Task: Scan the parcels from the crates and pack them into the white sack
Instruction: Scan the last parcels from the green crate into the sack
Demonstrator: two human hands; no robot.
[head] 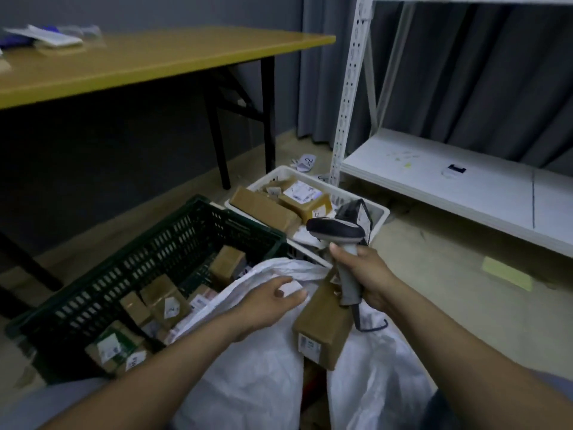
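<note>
My left hand (273, 301) reaches over the mouth of the white sack (263, 367) and holds the upper end of a brown parcel (324, 330). The parcel hangs tilted in the sack's opening, with a white label at its lower end. My right hand (369, 277) grips the grey handle of the barcode scanner (338, 231), just above and right of that parcel. The green crate (186, 231) on the left holds several brown parcels. The white crate (279, 173) behind it holds more parcels.
A yellow table (148, 60) with black legs stands at the back left, papers on its far end. A white metal shelf rack (434, 169) stands on the right. A yellow-green pad (507, 273) and numbered paper slips (307, 161) lie on the floor.
</note>
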